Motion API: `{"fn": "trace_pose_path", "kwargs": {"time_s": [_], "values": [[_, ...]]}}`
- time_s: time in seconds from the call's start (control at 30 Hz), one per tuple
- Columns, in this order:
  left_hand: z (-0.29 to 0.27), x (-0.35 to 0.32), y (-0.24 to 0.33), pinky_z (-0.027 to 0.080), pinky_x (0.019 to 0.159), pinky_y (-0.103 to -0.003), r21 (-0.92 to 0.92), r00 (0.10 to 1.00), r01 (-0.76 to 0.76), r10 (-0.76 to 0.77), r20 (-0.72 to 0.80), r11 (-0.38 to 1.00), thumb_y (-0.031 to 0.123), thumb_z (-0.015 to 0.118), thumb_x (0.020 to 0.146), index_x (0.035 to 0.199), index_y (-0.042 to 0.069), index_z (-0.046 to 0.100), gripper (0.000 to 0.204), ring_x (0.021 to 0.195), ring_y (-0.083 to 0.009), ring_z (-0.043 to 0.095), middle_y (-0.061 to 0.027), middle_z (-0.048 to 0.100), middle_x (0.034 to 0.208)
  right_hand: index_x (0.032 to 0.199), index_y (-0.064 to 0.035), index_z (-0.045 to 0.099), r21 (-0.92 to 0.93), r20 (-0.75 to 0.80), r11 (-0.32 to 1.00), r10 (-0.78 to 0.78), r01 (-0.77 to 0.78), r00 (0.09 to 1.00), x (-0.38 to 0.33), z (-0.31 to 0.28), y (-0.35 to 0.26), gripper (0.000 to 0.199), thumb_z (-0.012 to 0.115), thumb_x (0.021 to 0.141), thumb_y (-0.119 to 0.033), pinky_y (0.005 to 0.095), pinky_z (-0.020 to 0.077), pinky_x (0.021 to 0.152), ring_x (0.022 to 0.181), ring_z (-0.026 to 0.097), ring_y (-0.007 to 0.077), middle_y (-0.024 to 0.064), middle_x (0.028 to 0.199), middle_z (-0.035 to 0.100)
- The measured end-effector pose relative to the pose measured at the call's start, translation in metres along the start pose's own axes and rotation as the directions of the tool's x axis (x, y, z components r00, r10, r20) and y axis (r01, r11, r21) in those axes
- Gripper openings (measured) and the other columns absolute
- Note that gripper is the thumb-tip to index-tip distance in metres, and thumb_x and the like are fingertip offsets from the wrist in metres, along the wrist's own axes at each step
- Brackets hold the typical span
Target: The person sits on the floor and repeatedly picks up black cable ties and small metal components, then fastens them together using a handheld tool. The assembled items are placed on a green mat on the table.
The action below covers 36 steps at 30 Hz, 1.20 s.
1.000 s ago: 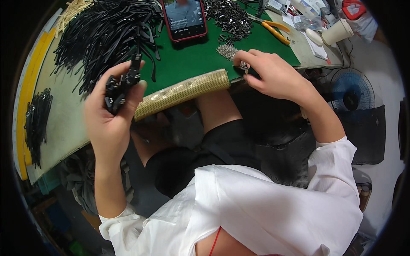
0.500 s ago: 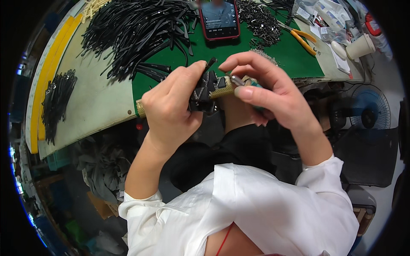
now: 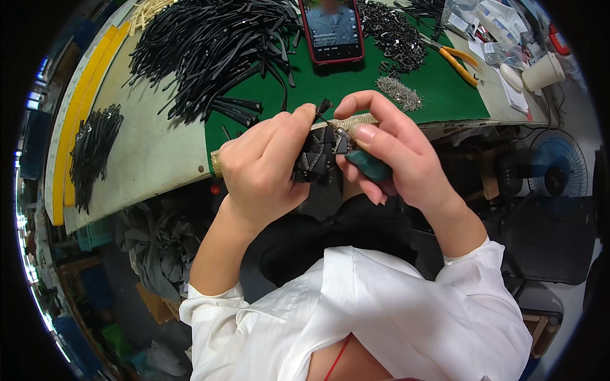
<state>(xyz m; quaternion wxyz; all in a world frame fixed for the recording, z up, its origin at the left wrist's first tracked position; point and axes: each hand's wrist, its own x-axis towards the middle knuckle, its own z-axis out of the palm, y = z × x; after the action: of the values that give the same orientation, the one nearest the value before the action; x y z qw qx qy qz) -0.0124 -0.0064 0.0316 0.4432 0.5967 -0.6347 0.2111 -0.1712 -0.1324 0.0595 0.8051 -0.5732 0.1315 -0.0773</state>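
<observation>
Head view: below the phone (image 3: 332,32), the left hand (image 3: 259,170) clasps black pieces (image 3: 318,155) and the right hand (image 3: 410,149) a green-handled tool (image 3: 371,165), long axis slanting toward them. A white cup (image 3: 543,73) sits right of the phone.

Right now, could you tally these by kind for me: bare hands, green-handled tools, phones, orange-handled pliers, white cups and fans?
Bare hands: 2, the left hand and the right hand
Green-handled tool: 1
Phone: 1
Orange-handled pliers: 1
White cup: 1
Fan: 1
Total: 7
</observation>
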Motion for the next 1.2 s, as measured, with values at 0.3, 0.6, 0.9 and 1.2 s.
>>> {"fn": "trace_pose_path", "kwargs": {"time_s": [0.3, 0.6, 0.9, 1.2], "values": [[-0.004, -0.009, -0.006, 0.048, 0.051, -0.035, 0.134, 0.974, 0.087, -0.112, 0.197, 0.987, -0.001, 0.069, 0.06, 0.103, 0.002, 0.061, 0.044, 0.063, -0.0268, 0.064, -0.009, 0.064, 0.079, 0.129, 0.0018, 0.041, -0.897, 0.082, 0.303, -0.6, 0.321, 0.796, 0.016, 0.007, 0.038, 0.046, 0.062, 0.088, -0.006, 0.0409, 0.0479, 0.055, 0.065, 0.065, 0.0353, 0.0154, 0.071, 0.063], [-0.021, 0.023, -0.06, 0.051, 0.07, -0.042, 0.517, 0.938, 0.167, -0.297, 0.179, 0.839, -0.006, 0.064, 0.07, 0.103, 0.005, 0.061, 0.036, 0.083, -0.0365, 0.065, -0.0126, 0.066, 0.092, 0.131, -0.002, 0.042, -0.82, -0.038, 0.531, -0.427, 0.216, 0.904, 0.006, -0.008, 0.027, 0.054, 0.068, 0.084, -0.011, 0.0406, 0.0513, 0.065, 0.073, 0.066, 0.0365, 0.0189, 0.084, 0.065], [-0.009, 0.025, -0.121, 0.054, 0.078, -0.043, 0.673, 0.773, 0.069, -0.466, 0.43, 0.736, 0.011, 0.075, 0.068, 0.094, 0.005, 0.066, 0.028, 0.088, -0.033, 0.067, -0.0128, 0.068, 0.092, 0.123, -0.0056, 0.053, -0.763, -0.253, 0.645, -0.364, 0.047, 0.896, -0.017, -0.057, 0.0, 0.039, 0.065, 0.086, -0.011, 0.0295, 0.0468, 0.066, 0.071, 0.059, 0.0155, 0.0086, 0.083, 0.059], [-0.032, 0.053, -0.119, 0.052, 0.074, -0.04, 0.517, 0.781, 0.216, -0.465, 0.417, 0.828, 0.011, 0.077, 0.076, 0.106, 0.0, 0.067, 0.033, 0.083, -0.0333, 0.069, -0.0185, 0.07, 0.089, 0.114, -0.0059, 0.054, -0.952, -0.16, 0.299, -0.275, -0.074, 0.948, -0.029, -0.1, -0.022, 0.03, 0.062, 0.087, -0.014, 0.0382, 0.0494, 0.079, 0.086, 0.063, 0.0284, 0.0135, 0.1, 0.063]]}}
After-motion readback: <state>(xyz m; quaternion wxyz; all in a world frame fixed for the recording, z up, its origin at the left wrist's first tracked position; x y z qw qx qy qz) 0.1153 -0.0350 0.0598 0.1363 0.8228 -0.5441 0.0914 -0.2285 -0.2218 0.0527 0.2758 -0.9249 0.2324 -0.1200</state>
